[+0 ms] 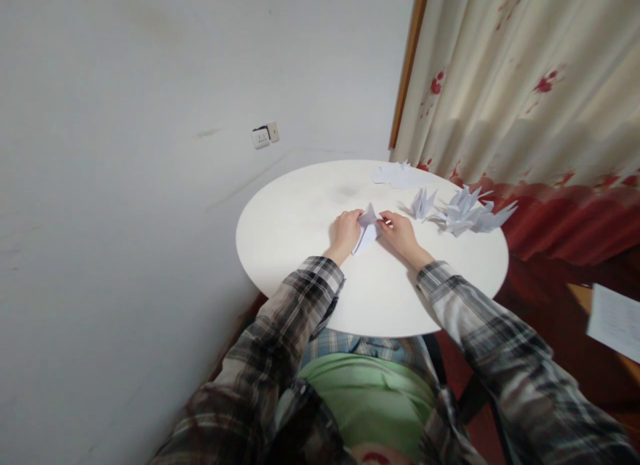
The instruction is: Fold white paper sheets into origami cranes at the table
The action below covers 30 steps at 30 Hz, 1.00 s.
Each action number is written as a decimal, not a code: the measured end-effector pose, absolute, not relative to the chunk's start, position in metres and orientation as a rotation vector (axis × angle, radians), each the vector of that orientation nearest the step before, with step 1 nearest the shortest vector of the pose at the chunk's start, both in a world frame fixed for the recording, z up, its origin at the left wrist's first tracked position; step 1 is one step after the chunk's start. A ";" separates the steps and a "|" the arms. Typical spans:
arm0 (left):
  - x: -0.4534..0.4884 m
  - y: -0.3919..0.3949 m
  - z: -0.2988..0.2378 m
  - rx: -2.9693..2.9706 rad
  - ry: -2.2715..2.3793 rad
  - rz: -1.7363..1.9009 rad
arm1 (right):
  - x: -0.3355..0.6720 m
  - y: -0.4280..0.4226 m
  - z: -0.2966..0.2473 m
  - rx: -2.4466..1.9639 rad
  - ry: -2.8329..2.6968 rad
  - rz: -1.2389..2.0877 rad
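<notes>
A partly folded piece of white paper point(368, 233) lies on the round white table point(285, 231), its pointed top standing up between my hands. My left hand point(346, 230) grips its left edge, fingers closed on it. At the right edge my right hand point(399, 230) pinches the same paper between thumb and fingers. Just beyond my right hand stands a small folded paper figure point(423, 203). To the right of that, several more folded paper figures point(470, 213) sit in a cluster with pointed tips.
Flat white paper pieces point(395, 175) lie near the table's far edge. A pale wall point(150, 151) with a socket point(261, 139) rises on the left. A floral curtain point(520, 105) hangs at the right. A printed sheet point(615, 321) rests on a wooden surface at the lower right.
</notes>
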State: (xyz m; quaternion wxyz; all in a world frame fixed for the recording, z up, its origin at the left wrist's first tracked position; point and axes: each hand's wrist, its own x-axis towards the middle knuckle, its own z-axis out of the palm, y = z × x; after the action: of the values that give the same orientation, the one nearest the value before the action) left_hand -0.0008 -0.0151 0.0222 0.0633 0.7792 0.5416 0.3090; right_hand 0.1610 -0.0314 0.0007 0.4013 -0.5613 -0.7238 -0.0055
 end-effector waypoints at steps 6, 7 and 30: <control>-0.001 -0.017 0.024 2.279 1.612 1.013 | 0.160 -0.033 0.002 -1.466 -1.874 -0.026; -0.002 -0.016 0.023 2.269 1.604 1.014 | 0.160 -0.033 0.002 -1.474 -1.885 -0.027; -0.005 -0.010 0.013 2.342 1.642 0.750 | 0.162 -0.036 0.004 -1.603 -1.877 0.036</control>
State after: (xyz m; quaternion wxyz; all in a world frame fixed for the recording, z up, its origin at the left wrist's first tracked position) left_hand -0.0052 -0.0098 0.0133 0.0921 0.7887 0.5529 0.2524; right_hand 0.1615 -0.0364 0.0039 0.3303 -0.6129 -0.7176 0.0138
